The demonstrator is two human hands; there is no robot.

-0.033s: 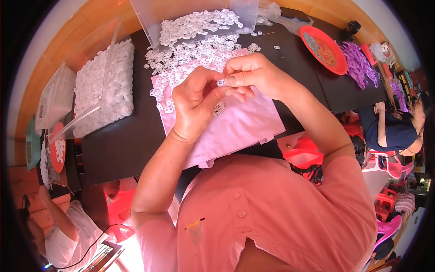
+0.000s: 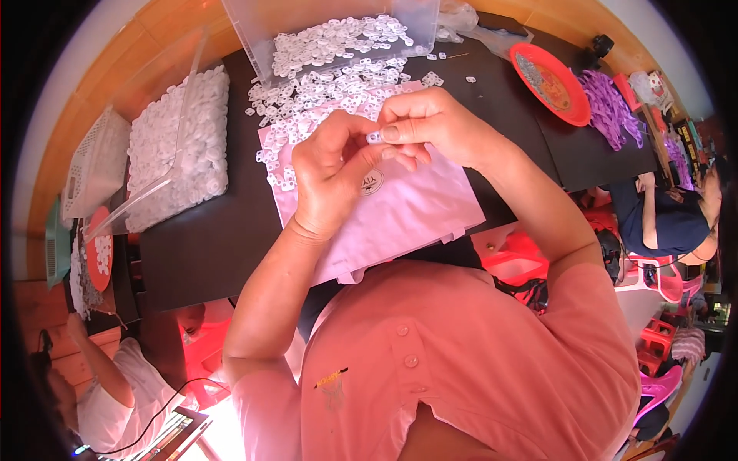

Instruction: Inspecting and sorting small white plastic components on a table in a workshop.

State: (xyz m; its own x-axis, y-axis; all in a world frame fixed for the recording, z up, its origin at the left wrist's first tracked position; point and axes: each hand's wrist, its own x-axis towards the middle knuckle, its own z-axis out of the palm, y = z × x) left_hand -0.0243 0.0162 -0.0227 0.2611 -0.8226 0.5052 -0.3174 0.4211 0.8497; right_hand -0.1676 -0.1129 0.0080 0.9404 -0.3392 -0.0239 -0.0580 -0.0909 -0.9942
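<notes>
Over a pink fabric bag (image 2: 400,223), both my hands meet at one small white plastic piece (image 2: 374,138) with dark openings. My left hand (image 2: 323,173) is closed, its thumb and fingertips at the piece's left side. From the right, my right hand (image 2: 442,127) pinches the piece, thumb on top; its other fingers curl beneath. Many similar loose white pieces (image 2: 296,96) lie just beyond my hands, some on the bag's far left part. Behind them stands a clear plastic bin (image 2: 247,38) with more of these pieces inside.
On the dark table (image 2: 207,265), a clear tub of rounded white pieces (image 2: 181,146) and a white perforated basket (image 2: 96,165) stand left. A red tray (image 2: 580,107) and purple strips (image 2: 611,111) lie right. Co-workers sit at lower left (image 2: 127,399) and right (image 2: 661,215).
</notes>
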